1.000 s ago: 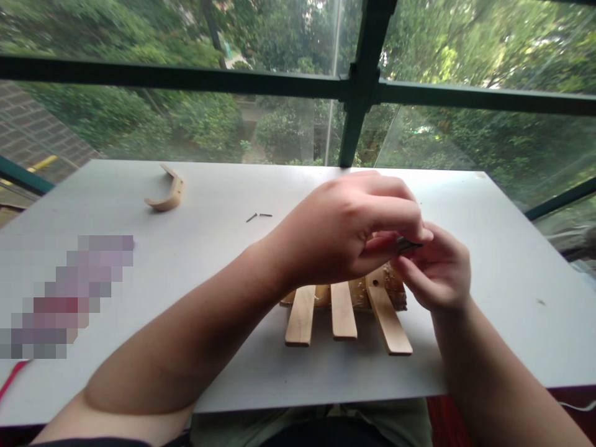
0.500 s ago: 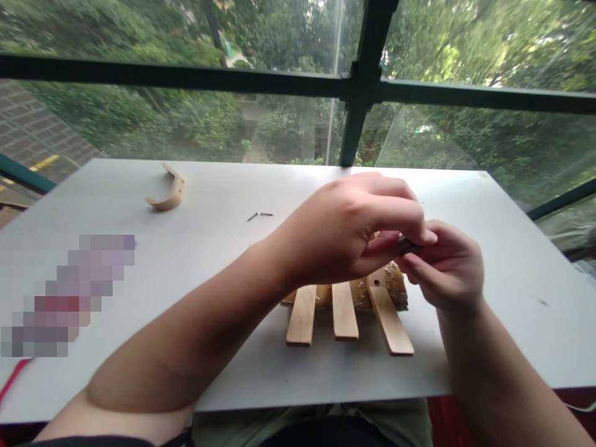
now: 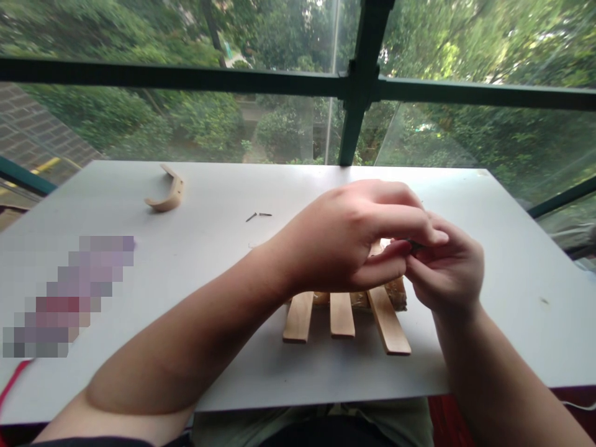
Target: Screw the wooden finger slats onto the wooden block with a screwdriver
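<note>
My left hand reaches across to the right, its thumb and forefinger closed at a small dark object. My right hand meets it there, with its fingers also closed on that object, so most of it is hidden. Below the hands lies a brown, rough-surfaced block, largely covered by my left hand. Three flat pale wooden slats stick out from it toward me: a left slat, a middle slat and a right slat set at an angle.
Two small screws lie on the white table, left of my hands. Farther left stands a curved wooden piece with holes. A blurred-out purple item rests at the left. Beyond the far edge is a window with a green frame.
My left hand has shifted slightly right and down, closer to my right hand. Less of the dark object shows now, and the right slat's hole is covered.
</note>
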Available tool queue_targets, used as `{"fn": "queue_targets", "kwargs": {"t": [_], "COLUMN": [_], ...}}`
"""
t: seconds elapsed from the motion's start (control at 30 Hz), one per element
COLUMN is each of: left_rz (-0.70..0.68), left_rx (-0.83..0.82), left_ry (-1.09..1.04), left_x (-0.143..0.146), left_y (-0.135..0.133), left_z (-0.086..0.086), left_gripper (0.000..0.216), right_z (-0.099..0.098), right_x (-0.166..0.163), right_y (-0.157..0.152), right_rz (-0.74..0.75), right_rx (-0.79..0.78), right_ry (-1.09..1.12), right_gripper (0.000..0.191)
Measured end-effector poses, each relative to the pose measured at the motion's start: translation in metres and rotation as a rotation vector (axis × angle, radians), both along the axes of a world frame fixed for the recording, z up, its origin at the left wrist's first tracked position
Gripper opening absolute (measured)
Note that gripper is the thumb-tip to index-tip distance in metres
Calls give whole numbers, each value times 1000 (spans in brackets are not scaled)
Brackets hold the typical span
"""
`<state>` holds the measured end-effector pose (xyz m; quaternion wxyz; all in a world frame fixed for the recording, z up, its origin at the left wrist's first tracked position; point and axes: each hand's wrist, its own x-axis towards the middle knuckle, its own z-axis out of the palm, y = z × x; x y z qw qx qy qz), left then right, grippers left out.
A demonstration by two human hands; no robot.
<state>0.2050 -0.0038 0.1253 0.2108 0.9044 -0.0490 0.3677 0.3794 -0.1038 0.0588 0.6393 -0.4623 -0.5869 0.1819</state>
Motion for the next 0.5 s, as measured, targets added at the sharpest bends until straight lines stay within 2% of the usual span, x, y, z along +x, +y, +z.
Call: {"fn": "queue_targets", "kwargs": {"t": [0.1,0.17,0.27,0.4,0.5], "left_rz": [16,31,60,112,132], "left_rx": [-5,3,17,7,-1], "left_ry": [-19,-48,-78,-75,-75], "left_x": [3,4,5,3,1], "left_y": [-2,-2,0,2,3], "left_z": [-2,-2,-1,2,5], "left_gripper": [19,14,8,8,10], "right_z": [0,0,2,3,1], "right_x": [-2,-3,-1,3,6], "right_y": [0,1,1,-2,-3], "right_rz": [-45,-21,99,314,345], "right_rx": [10,16,-8,-117,-133], "right_ry": [8,20,42,117,148], "right_gripper": [20,23,24,27,35]}}
